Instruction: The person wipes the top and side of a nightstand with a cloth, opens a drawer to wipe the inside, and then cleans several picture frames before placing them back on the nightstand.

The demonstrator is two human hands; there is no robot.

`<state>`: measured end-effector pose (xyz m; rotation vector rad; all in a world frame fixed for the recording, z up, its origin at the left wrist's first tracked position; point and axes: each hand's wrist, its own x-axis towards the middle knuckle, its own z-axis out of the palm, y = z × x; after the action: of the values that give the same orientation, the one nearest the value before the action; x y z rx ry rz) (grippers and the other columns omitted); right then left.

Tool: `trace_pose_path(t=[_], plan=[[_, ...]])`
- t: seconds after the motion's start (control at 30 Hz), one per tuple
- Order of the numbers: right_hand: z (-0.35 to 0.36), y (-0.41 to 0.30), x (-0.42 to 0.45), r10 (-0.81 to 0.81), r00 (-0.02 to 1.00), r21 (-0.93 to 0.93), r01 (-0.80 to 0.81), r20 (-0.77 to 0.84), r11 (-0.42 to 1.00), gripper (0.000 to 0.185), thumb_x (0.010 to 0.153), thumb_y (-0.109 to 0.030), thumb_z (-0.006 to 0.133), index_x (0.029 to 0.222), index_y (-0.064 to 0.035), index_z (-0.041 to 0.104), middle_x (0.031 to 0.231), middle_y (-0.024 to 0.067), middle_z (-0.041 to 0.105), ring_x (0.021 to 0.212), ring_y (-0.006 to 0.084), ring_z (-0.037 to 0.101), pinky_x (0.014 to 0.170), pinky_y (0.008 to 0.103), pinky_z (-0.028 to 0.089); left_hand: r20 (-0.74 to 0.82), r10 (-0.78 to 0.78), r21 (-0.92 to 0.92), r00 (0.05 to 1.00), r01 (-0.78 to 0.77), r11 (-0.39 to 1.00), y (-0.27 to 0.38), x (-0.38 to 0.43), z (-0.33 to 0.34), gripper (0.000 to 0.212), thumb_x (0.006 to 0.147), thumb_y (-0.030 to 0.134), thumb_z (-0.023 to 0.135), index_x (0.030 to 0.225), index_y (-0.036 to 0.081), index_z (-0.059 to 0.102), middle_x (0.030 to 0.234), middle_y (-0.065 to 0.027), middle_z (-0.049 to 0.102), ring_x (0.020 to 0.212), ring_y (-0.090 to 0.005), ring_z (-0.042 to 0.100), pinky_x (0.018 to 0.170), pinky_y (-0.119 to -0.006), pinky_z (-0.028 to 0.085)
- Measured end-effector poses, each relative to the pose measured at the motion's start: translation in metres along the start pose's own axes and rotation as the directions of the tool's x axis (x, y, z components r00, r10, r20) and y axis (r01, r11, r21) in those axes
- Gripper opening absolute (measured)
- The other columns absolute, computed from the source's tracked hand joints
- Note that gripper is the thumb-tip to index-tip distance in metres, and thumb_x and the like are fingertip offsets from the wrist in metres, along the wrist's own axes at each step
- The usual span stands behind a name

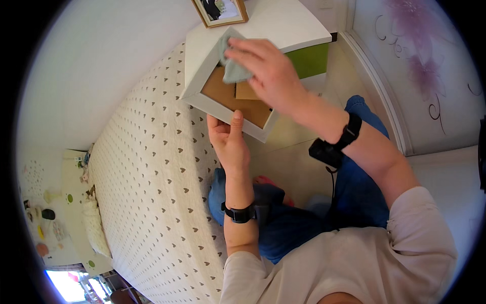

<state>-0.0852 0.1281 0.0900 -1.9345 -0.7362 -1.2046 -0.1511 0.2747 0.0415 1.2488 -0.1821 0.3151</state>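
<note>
A white picture frame [195,99] with its brown backboard [252,110] facing me is tilted in the air in front of the cabinet. My left hand [231,142] grips its lower edge, the thumb on the front and the fingers behind. A pale green cloth [234,72] lies against the frame's upper part, pinched under the fingers of my right hand [271,72]. The cloth and my right hand hide part of the frame's upper and right sides.
A white cabinet [300,22] with a green drawer front [309,60] bears a wooden framed photo [239,17]. Left of me is a bed with a heart-patterned cover [152,171]. On the right stand a door frame [374,79] and a wall panel with purple flowers [421,49].
</note>
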Motion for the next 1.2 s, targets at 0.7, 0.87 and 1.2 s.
trace_pose_path(t=[0.7, 0.87, 1.2], plan=[[-0.019, -0.015, -0.011, -0.294, 0.909, 0.080, 0.283, 0.294, 0.956, 0.025, 0.064, -0.003, 0.066, 0.088, -0.0082, 0.067, 0.108, 0.0031, 0.063, 0.104, 0.0211, 0.055, 0.085, 0.0330, 0.048, -0.162, 0.090, 0.014, 0.983, -0.089, 0.996, 0.019, -0.008, -0.009, 0.035, 0.091, 0.003, 0.060, 0.123, 0.001, 0.046, 0.116, -0.0095, 0.057, 0.101, -0.0150, 0.056, 0.088, -0.030, 0.045], [-0.039, 0.011, 0.003, -0.143, 0.932, 0.037, 0.139, 0.334, 0.990, 0.024, 0.065, 0.000, 0.065, 0.089, -0.0058, 0.065, 0.105, 0.0062, 0.063, 0.099, 0.0255, 0.057, 0.082, 0.0353, 0.049, -0.232, 0.128, -0.079, 0.964, -0.150, 0.986, 0.026, 0.001, -0.025, 0.035, 0.091, 0.003, 0.059, 0.123, 0.002, 0.046, 0.115, -0.0098, 0.058, 0.102, -0.0173, 0.057, 0.088, -0.033, 0.047], [-0.012, 0.012, -0.021, 0.290, 0.953, 0.030, -0.294, 0.090, 0.955, 0.035, 0.074, 0.006, 0.059, 0.108, -0.0034, 0.061, 0.104, 0.0079, 0.063, 0.094, 0.0248, 0.060, 0.079, 0.0298, 0.049, -0.301, 0.068, -0.250, 0.951, -0.148, 0.957, 0.022, 0.007, -0.027, 0.029, 0.094, 0.006, 0.055, 0.122, 0.004, 0.046, 0.120, -0.0093, 0.057, 0.108, -0.0178, 0.056, 0.093, -0.035, 0.047]])
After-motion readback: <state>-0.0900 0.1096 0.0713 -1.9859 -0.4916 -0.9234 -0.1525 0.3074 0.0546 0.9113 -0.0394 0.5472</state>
